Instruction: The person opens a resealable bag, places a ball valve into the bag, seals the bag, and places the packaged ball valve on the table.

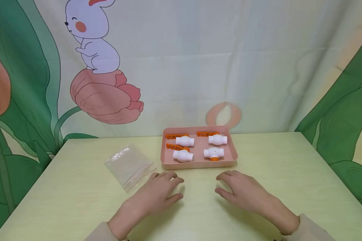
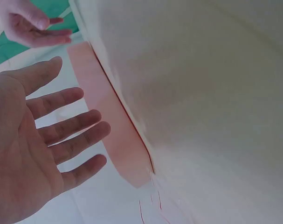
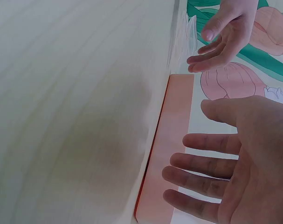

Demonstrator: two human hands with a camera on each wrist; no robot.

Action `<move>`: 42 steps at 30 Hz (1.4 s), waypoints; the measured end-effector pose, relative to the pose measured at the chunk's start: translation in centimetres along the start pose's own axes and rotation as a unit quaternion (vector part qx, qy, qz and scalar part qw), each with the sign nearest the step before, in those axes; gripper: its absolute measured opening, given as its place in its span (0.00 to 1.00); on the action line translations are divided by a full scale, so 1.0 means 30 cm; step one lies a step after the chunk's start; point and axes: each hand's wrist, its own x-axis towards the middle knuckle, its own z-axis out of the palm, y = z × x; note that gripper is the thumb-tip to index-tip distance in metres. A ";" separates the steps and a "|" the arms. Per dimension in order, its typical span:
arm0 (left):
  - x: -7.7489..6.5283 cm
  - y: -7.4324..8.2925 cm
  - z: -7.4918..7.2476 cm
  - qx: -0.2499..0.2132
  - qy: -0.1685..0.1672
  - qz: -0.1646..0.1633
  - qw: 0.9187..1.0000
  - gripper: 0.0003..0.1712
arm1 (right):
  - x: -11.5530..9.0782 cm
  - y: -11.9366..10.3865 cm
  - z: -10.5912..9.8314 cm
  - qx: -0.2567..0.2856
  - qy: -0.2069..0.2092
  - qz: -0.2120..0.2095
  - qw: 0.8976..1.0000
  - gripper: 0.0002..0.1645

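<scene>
My left hand hovers over the table in front of the pink tray, its fingers spread and nothing in its grasp. Opposite it, my right hand is held the same way, also holding nothing; a gap separates the two. Inside the tray lie several white plastic ball valves with orange handles. Beside the left hand a clear zip bag lies flat, partly behind the fingers. From the left wrist, the open palm shows near the tray's side; the right wrist view shows the other palm likewise.
The pale wooden table reaches back to a printed curtain with a rabbit and flowers. The tray stands near the table's back edge, close to the curtain.
</scene>
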 end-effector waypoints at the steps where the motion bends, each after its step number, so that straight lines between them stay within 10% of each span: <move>1: -0.002 -0.005 -0.003 -0.004 0.002 0.002 1.000 0.23 | 0.000 0.000 -0.001 0.001 -0.001 0.000 1.000 0.18; 28: -0.077 -0.111 -0.131 -0.085 0.055 -0.026 0.994 0.25 | -0.007 0.020 -0.006 0.007 -0.020 0.023 1.000 0.18; 42: -0.100 -0.178 -0.150 -0.075 0.056 -0.145 0.985 0.42 | -0.019 0.027 -0.011 0.013 -0.017 0.027 0.999 0.18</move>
